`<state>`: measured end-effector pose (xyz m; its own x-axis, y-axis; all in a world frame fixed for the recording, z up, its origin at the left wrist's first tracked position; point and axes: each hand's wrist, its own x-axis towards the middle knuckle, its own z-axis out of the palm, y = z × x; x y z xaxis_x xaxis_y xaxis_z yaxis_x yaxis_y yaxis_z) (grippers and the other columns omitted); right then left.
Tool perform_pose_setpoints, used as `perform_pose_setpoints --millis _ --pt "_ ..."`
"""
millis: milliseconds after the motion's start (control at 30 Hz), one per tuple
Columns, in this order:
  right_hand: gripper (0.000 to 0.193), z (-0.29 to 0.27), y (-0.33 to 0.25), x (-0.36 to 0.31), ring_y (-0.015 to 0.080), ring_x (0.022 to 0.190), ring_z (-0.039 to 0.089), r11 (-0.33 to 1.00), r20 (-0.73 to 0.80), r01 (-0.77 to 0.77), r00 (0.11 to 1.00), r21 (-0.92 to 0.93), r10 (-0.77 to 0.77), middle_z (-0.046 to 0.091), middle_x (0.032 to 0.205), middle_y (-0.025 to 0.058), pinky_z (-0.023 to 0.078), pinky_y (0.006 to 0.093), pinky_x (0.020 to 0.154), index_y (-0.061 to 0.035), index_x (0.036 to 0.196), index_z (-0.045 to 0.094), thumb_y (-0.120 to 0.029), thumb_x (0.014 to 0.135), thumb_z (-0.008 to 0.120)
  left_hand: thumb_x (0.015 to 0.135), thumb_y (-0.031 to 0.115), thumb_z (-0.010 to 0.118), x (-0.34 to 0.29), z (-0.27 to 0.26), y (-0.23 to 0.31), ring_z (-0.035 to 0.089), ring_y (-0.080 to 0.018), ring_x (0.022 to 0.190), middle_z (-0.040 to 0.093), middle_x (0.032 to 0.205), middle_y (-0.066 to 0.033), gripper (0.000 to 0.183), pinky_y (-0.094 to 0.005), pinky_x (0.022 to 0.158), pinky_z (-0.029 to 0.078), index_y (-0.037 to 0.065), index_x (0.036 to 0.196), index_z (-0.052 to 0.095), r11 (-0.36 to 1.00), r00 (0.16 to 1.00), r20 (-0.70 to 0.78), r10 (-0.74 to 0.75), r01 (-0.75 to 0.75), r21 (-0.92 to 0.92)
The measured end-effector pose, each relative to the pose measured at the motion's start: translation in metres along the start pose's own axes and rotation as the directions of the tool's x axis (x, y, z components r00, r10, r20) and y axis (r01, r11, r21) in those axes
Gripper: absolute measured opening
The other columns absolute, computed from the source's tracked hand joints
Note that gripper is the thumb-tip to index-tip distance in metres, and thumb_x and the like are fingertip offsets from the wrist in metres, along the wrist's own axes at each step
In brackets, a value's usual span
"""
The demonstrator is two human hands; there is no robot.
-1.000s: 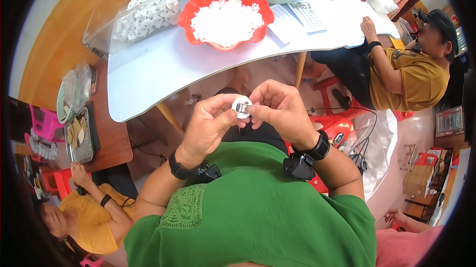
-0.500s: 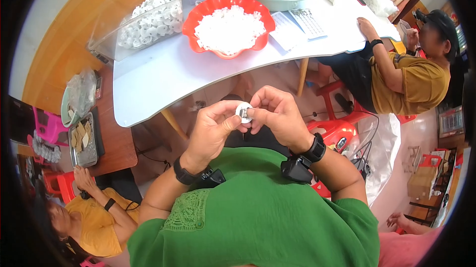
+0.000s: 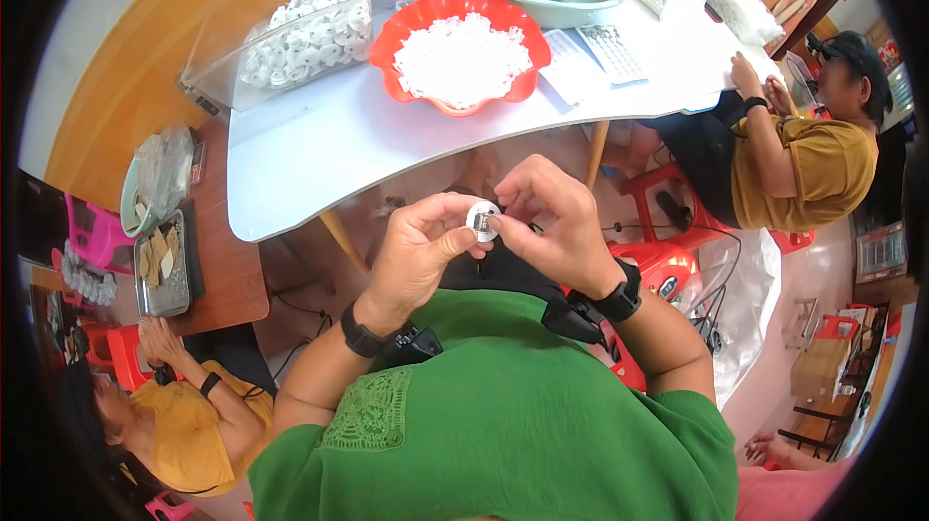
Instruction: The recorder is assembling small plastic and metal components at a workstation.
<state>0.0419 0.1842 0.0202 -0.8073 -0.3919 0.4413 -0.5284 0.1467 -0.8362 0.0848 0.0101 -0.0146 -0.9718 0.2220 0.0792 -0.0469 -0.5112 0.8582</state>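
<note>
Over my lap I hold a small white round plastic part (image 3: 483, 236) with a dark slot and a bit of shiny metal at its middle. My left hand (image 3: 416, 245) is closed round its left side, thumb in front and fingers behind. The thumb of my right hand (image 3: 556, 216) presses on the part's right side near the metal. My right index finger is bent just above it, and the other right fingers are curled. Anything tiny between the right fingertips is too small to make out.
On the white table (image 3: 319, 173) are a red scalloped bowl (image 3: 387, 61) of small white pieces, a clear bin (image 3: 208, 86) of white round parts and a pale green basin (image 3: 571, 13). A co-worker (image 3: 823, 158) sits right, another (image 3: 189, 424) lower left, beside a metal tray (image 3: 176, 298).
My right hand has shifted slightly right and up, its index finger lifting from the part. The view has shifted a little. The co-worker at the right has brought their hands together.
</note>
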Motion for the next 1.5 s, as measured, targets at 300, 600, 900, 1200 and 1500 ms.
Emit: perform_pose_setpoints --millis 300,600,900,1200,1500 --pt "0.019 0.006 0.001 -0.002 0.0215 0.057 0.054 0.802 0.089 0.446 0.888 -0.398 -0.450 0.052 0.077 0.0073 0.043 0.0324 0.046 -0.0015 0.077 0.054 0.002 0.063 0.066 0.079 0.012 0.072 -0.002 0.002 0.003 0.059 -0.0131 0.080 0.058 0.091 -0.0053 0.032 -0.0244 0.069 0.050 -0.005 0.104 0.061 0.991 0.999 -0.024 0.036 -0.033 0.131" --pt "0.018 0.003 -0.008 -0.007 0.0202 0.055 0.052 0.730 0.223 0.500 0.865 -0.466 -0.450 0.050 0.076 0.0076 0.042 0.0314 0.044 0.0004 0.077 0.054 0.002 0.063 0.064 0.079 0.005 0.071 -0.005 -0.001 -0.005 0.057 -0.0114 0.084 0.057 0.096 -0.0060 0.026 -0.0242 0.073 0.050 -0.004 0.103 0.063 0.980 0.994 0.035 0.101 -0.106 0.169" --pt "0.017 0.010 -0.006 -0.016 0.0223 0.054 0.055 0.799 0.165 0.406 0.913 -0.443 -0.373 0.053 0.076 0.0094 0.044 0.0334 0.045 0.0013 0.076 0.054 0.003 0.063 0.065 0.078 0.004 0.072 -0.008 -0.004 -0.003 0.055 -0.0088 0.081 0.059 0.092 -0.0051 0.025 -0.0219 0.069 0.048 0.000 0.101 0.065 0.917 0.994 0.043 0.100 -0.109 0.384" --pt "0.018 0.006 -0.007 -0.012 0.0220 0.056 0.054 0.784 0.188 0.429 0.903 -0.449 -0.387 0.052 0.078 0.0088 0.043 0.0320 0.045 -0.0005 0.076 0.055 0.002 0.062 0.066 0.077 0.002 0.072 -0.008 -0.003 -0.003 0.058 -0.0090 0.082 0.060 0.092 -0.0043 0.024 -0.0215 0.070 0.049 0.000 0.100 0.065 0.911 0.995 0.023 0.093 -0.095 0.400" --pt "0.018 0.000 -0.011 -0.003 0.0237 0.064 0.048 0.786 0.312 0.474 0.875 -0.397 -0.370 0.046 0.076 0.0089 0.039 0.0342 0.056 -0.0019 0.070 0.050 0.003 0.060 0.064 0.078 -0.003 0.069 -0.010 -0.001 -0.007 0.057 -0.0090 0.079 0.058 0.091 -0.0040 0.022 -0.0221 0.069 0.049 -0.001 0.099 0.065 0.920 0.997 -0.002 0.075 -0.069 0.386"
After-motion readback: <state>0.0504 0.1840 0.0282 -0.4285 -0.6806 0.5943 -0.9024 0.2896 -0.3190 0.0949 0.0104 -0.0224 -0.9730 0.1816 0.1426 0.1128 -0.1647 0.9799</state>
